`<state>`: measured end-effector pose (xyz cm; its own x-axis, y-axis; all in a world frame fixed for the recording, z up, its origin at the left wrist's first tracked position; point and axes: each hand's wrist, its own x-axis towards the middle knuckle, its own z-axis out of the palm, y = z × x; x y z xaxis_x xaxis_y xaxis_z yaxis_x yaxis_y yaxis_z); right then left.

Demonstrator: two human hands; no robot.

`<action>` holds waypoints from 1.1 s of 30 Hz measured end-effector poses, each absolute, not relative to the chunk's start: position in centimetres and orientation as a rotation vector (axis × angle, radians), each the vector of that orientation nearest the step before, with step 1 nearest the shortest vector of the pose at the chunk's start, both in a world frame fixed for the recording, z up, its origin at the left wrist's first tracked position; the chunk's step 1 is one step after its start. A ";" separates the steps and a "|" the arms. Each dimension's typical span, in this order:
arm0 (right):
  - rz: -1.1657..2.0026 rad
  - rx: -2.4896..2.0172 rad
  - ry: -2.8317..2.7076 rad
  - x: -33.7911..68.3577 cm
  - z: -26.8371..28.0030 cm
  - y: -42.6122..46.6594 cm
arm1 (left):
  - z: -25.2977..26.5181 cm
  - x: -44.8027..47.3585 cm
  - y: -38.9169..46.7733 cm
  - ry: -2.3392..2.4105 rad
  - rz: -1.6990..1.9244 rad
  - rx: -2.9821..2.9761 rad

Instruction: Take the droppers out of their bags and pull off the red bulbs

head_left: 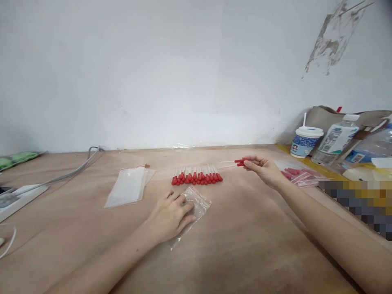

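Note:
My right hand [267,170] is closed in a pinch on a pair of red-tipped sticks [239,162], held by their red ends with the thin pale shafts pointing left. Just left of it, a row of similar red-tipped sticks [197,178] lies on the table, red ends toward me. My left hand [171,217] rests with fingers apart on a clear zip bag [200,202], just in front of the row. The hand covers part of that bag. Left of the row lies a stack of flat clear bags [126,187].
A bag with red pieces [298,173] lies beyond my right forearm. A paper cup with a straw [303,143], a plastic bottle [335,141] and a grey bag [320,112] stand at the right. Grey cables [72,167] and a white power strip [23,196] are at the left.

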<state>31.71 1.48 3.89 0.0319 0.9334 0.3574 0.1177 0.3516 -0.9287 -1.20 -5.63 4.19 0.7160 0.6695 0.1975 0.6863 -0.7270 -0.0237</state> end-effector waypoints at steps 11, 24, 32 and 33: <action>-0.175 -0.945 -2.113 22.9 1.9 3.4 | 1.8 -1.5 -3.7 -1.058 -0.280 -3.164; -0.257 -1.084 -2.075 24.3 1.7 2.2 | 1.4 -1.2 -4.2 -1.492 -0.824 -3.076; -0.772 -1.979 -1.864 33.8 0.5 0.1 | 1.0 -2.0 -2.4 -1.894 -1.294 -2.800; -0.799 -2.136 -1.782 34.8 0.3 0.0 | 1.1 -2.2 -2.3 -1.901 -1.239 -2.715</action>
